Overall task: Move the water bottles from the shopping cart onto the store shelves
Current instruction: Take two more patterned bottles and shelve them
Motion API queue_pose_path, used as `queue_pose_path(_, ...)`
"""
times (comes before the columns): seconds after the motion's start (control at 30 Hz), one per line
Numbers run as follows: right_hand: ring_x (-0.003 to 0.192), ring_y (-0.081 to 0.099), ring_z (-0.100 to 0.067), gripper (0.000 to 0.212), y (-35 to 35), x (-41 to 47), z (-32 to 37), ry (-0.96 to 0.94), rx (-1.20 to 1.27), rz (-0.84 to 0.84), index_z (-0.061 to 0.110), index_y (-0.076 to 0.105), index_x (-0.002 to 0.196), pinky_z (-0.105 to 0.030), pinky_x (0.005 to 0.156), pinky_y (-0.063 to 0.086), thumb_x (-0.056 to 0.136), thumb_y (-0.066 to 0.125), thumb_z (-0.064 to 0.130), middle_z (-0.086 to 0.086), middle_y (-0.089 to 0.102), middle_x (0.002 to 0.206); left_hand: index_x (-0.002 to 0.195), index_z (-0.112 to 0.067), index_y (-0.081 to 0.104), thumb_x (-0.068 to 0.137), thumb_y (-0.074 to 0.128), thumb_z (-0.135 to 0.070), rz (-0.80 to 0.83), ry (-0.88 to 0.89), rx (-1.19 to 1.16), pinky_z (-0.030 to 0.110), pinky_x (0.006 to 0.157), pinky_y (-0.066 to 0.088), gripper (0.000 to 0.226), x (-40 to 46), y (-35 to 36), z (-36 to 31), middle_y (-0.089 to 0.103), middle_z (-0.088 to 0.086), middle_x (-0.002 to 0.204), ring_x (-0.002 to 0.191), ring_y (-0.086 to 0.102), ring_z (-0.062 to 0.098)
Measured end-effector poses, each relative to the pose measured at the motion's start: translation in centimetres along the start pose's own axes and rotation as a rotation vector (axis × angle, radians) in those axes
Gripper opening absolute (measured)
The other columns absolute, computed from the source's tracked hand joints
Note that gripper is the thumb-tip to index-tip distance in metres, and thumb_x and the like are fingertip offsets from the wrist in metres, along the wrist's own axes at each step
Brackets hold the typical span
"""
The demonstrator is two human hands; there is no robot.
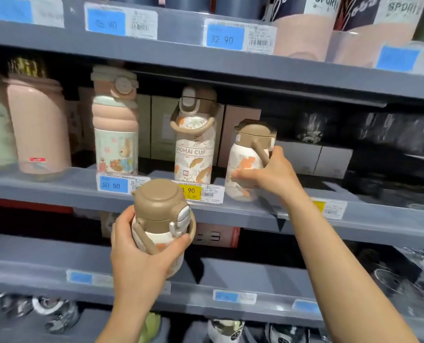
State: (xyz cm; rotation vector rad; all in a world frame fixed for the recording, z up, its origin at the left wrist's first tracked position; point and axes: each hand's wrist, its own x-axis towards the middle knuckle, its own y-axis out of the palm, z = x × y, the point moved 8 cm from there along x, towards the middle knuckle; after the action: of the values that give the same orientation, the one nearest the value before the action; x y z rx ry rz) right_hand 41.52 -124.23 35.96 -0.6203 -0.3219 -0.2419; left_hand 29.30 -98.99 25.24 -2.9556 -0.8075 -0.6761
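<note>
We cannot read the blurred blue price tag [12, 9] left of the 32.90 tag [225, 37]. Right of that tag, the top edge cuts the sport bottles [305, 26]. Below it, a brown lid [156, 199] hides part of the yellow tag [192, 191].

Grey tiered store shelving [230, 63], blue and yellow price labels [225, 37], dim recesses

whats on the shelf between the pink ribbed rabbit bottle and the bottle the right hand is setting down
In the head view, one upright leaf-print cup with a brown lid stands between the rabbit bottle and the bottle gripped by the right hand.
</note>
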Motion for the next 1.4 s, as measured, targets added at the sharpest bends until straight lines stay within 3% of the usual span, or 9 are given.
queue_pose_path(0.2, 0.124, 0.047, -0.021, 0.103, -0.1, -0.1, -0.2, -0.016, -0.018, 0.017, 0.019, 0.029, 0.141, -0.037, 0.095, 0.045, 0.061, 0.086, 0.049, 0.0, 0.044, 0.141, 0.104, -0.048, 0.048, 0.041, 0.085, -0.033, 0.009, -0.03, -0.043, 0.03, 0.082, 0.046, 0.075, 0.0, 0.3, -0.4, 0.058, -0.011, 0.113, 0.101, 0.058, 0.006)
queue_pose_path(0.33, 0.139, 0.032, -0.009, 0.097, -3.8, -6.1, 1.7, -0.321, 0.085, -0.309, 0.025, 0.029, 0.148, -0.039, 0.114, 0.033, 0.07, 0.077, 0.055, 0.009, 0.033, 0.151, 0.101, -0.041, 0.055, 0.044, 0.094, -0.016, 0.129, -0.126, -0.157, 0.024, 0.071, 0.049, 0.074, 0.0, 0.5, -0.1, 0.069, -0.01, 0.099, 0.089, 0.066, 0.007)
queue_pose_path(0.43, 0.133, 0.041, -0.005, 0.092, -0.9, -12.4, 2.0, -0.481, 0.31, -0.003, 0.035, 0.033, 0.143, -0.035, 0.106, 0.041, 0.065, 0.076, 0.06, 0.018, 0.043, 0.142, 0.102, -0.026, 0.06, 0.029, 0.086, -0.024, 0.348, -0.201, -0.295, 0.022, 0.061, 0.055, 0.077, -1.0, 2.4, -0.1, 0.074, -0.002, 0.093, 0.083, 0.071, 0.014)
queue_pose_path(0.6, 0.126, 0.053, -0.014, 0.111, 4.2, -16.9, 0.0, -0.303, 0.465, 0.462, 0.048, 0.03, 0.137, -0.036, 0.098, 0.047, 0.054, 0.092, 0.009, 0.011, 0.053, 0.136, 0.101, -0.017, 0.063, 0.03, 0.083, -0.013, 0.785, -0.234, -0.412, 0.021, 0.064, 0.053, 0.074, -4.2, 7.6, -1.4, 0.075, 0.004, 0.089, 0.08, 0.071, 0.015)
queue_pose_path(0.8, 0.094, 0.065, 0.004, 0.103, 0.0, -18.9, -1.5, -0.27, 0.366, 0.128, 0.067, 0.046, 0.1, -0.013, 0.072, 0.051, 0.047, 0.09, -0.009, 0.026, 0.065, 0.103, 0.091, -0.035, 0.072, 0.036, 0.086, -0.021, 1.034, -0.167, -0.438, 0.021, 0.074, 0.051, 0.059, -6.3, 12.0, -2.7, 0.067, 0.006, 0.108, 0.091, 0.068, 0.013)
queue_pose_path(1.0, 0.11, 0.056, 0.009, 0.121, -7.0, -18.5, -3.2, -0.288, 0.279, -0.484, 0.049, 0.026, 0.134, -0.011, 0.083, 0.049, 0.048, 0.091, -0.006, 0.029, 0.053, 0.123, 0.13, -0.045, 0.047, 0.061, 0.075, -0.066, 0.816, 0.353, -0.014, 0.001, 0.096, 0.029, 0.076, -4.5, 12.6, -5.6, 0.042, -0.034, 0.121, 0.121, 0.042, -0.011)
queue_pose_path(1.1, 0.116, 0.041, 0.022, 0.122, -11.1, -16.2, -1.8, -0.358, 0.057, -0.769, 0.04, 0.012, 0.142, -0.001, 0.089, 0.036, 0.056, 0.092, 0.01, 0.041, 0.034, 0.13, 0.123, -0.028, 0.059, 0.077, 0.058, -0.057, 0.462, 0.681, 0.23, 0.017, 0.102, 0.031, 0.055, -1.2, 9.8, -5.4, 0.045, -0.017, 0.123, 0.118, 0.044, 0.007)
queue_pose_path(1.23, 0.123, 0.041, 0.003, 0.122, -12.7, -11.8, -1.1, -0.313, -0.062, -0.927, 0.013, 0.009, 0.151, -0.004, 0.09, 0.029, 0.062, 0.09, 0.036, 0.009, 0.029, 0.149, 0.13, -0.013, 0.052, 0.086, 0.052, -0.045, 0.237, 0.906, 0.55, 0.053, 0.108, 0.03, 0.055, 2.4, 8.4, -2.9, 0.05, 0.015, 0.132, 0.126, 0.044, 0.034)
queue_pose_path(1.4, 0.124, 0.042, -0.015, 0.119, -11.8, -7.0, -1.7, -0.224, -0.159, -0.922, 0.016, 0.009, 0.153, -0.033, 0.089, 0.041, 0.065, 0.086, 0.042, -0.004, 0.032, 0.15, 0.14, -0.014, 0.046, 0.086, 0.046, -0.049, 0.236, 1.002, 0.718, 0.045, 0.116, 0.015, 0.063, 3.2, 8.5, -1.1, 0.046, 0.014, 0.142, 0.136, 0.036, 0.033)
